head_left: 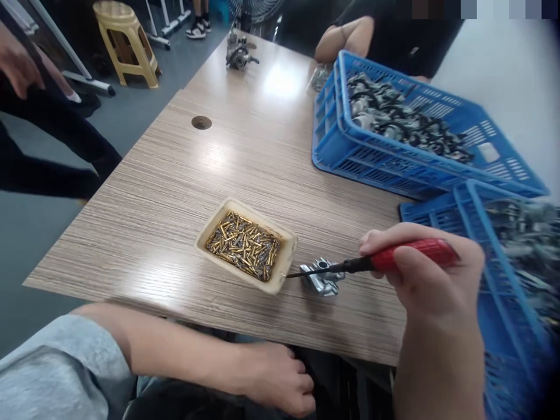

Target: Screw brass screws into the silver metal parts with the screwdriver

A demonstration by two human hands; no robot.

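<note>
My right hand is closed around a screwdriver with a red handle and a dark shaft. Its thin tip points left, close to the near right corner of a cream plastic tray; whether it touches the rim I cannot tell. Many small brass-coloured pins and grey bits fill the tray. Beneath the shaft, on the table, lies a silver cast metal part with a round hole. My left hand rests below the table's front edge near my lap, fingers curled in, with no object showing in it.
Blue crates of metal parts stand at the right. A metal assembly sits at the table's far end. The wooden table has a round hole. Another person's arms are behind the crate; someone stands left, near a yellow stool.
</note>
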